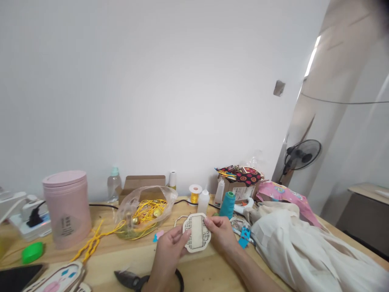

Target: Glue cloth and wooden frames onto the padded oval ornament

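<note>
Left hand [173, 244] has thumb and fingers closed on the left edge of a pale wooden plaque [196, 233]; right hand [221, 230] pinches its far right edge, thumb on the face. Both hands grip, neither open; fingertips behind the plaque are hidden, so can't tell how far they reach. Plaque sits between the hands, off the tabletop [212, 272] by the look of it, patterned face toward the camera. Its plain middle panel runs long axis near to far, slight lean, cut-out lattice on both sides. Right hand holds farther up the edge, left hand holds lower and nearer the person; both touch, so neither is closer to the plaque. A pale string loop [180, 218] shows just past the far left edge; can't tell if it is attached. Beyond the plaque: white squeeze bottle [203, 202], then spool of yellow thread [194, 196] to its left, teal thread cone [227, 206] to its right. Blue patterned strip [244, 237] lies right of the right hand, beside the white cloth [291, 239]. Open plastic bag with yellow cords [149, 213] is far left of the hands. Scissors [129, 279] lie near side, partly hidden by the left forearm, blades pointing left. Pink canister [68, 211] stands farther left.
</note>
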`<state>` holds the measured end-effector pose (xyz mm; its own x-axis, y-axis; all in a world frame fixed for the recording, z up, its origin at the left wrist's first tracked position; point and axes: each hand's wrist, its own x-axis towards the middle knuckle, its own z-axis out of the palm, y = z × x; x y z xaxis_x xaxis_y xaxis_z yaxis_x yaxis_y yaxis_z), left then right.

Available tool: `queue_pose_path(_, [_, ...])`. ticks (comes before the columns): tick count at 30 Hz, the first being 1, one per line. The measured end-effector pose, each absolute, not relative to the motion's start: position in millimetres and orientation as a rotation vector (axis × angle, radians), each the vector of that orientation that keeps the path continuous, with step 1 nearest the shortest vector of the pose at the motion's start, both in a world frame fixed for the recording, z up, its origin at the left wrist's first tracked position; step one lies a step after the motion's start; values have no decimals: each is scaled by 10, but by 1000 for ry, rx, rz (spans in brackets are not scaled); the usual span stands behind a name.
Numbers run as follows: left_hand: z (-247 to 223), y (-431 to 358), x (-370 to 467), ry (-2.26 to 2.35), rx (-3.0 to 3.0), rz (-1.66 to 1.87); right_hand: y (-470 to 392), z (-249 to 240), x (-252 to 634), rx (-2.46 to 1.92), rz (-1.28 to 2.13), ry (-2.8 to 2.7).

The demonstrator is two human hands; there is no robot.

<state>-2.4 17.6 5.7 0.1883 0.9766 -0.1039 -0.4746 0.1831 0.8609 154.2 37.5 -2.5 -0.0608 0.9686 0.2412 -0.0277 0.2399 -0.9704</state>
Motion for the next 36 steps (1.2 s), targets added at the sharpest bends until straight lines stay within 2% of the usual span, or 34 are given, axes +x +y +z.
queue_pose_path(36, [143, 135, -28, 860, 950, 1350, 230, -9, 1358, -1036, 1083, -1419])
